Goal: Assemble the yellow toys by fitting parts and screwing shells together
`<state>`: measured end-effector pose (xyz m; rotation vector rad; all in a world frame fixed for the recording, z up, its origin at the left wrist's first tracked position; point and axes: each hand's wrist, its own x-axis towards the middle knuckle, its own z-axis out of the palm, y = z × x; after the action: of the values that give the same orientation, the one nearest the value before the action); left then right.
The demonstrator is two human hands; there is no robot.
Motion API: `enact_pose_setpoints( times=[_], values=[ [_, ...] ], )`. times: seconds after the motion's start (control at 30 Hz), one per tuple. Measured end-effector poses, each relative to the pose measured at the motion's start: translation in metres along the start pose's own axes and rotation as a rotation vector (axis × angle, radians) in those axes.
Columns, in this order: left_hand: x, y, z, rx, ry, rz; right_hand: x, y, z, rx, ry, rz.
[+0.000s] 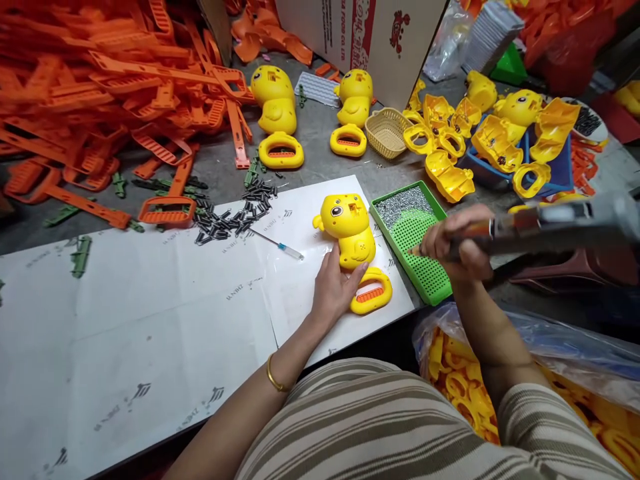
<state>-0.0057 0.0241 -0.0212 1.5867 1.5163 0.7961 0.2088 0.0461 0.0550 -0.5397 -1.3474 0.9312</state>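
Observation:
My left hand [337, 287] is wrapped around the lower side of a yellow duck-shaped toy [350, 230], which lies on the white sheet. Below the duck's body is its yellow loop handle [371, 291], with an orange ridged piece showing inside. My right hand [463, 243] is closed around a long, dark power screwdriver [545, 230], blurred by motion. Its tip points left over the green perforated tray [435, 290], where small silvery screws [405, 203] are heaped at the far end.
A thin screwdriver [287, 250] and black pins [225, 223] lie left of the duck. Orange parts [100, 87] pile up at far left. Two more ducks [275, 100], a tan basket [387, 132] and yellow shells [447, 177] stand behind. A bag of yellow parts [460, 387] sits below right.

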Motion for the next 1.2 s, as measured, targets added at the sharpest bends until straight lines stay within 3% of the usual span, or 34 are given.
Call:
enact_pose_setpoints(
  times=[0.13, 0.27, 0.57, 0.7, 0.83, 1.0, 1.2],
  values=[
    [0.0, -0.001, 0.0, 0.003, 0.014, -0.007, 0.039, 0.04, -0.027, -0.125, 0.276, -0.036],
    [0.0, -0.002, 0.001, -0.005, 0.028, 0.002, 0.052, 0.061, -0.035, -0.167, 0.294, -0.069],
    [0.0, 0.001, -0.001, -0.012, 0.003, -0.026, 0.053, 0.07, -0.033, -0.204, 0.293, 0.025],
    [0.002, 0.003, -0.004, -0.026, -0.02, -0.034, 0.054, 0.058, -0.029, -0.195, 0.269, -0.044],
    [0.005, 0.007, -0.007, -0.062, -0.077, -0.048, 0.049, 0.022, -0.009, -0.129, 0.26, -0.059],
    [0.01, 0.014, -0.01, -0.111, -0.147, -0.046, 0.015, -0.019, 0.035, 0.002, 0.066, -0.001],
    [0.013, 0.017, -0.011, -0.095, -0.169, -0.051, -0.023, -0.024, 0.067, 0.101, -0.119, 0.158]
  ],
)
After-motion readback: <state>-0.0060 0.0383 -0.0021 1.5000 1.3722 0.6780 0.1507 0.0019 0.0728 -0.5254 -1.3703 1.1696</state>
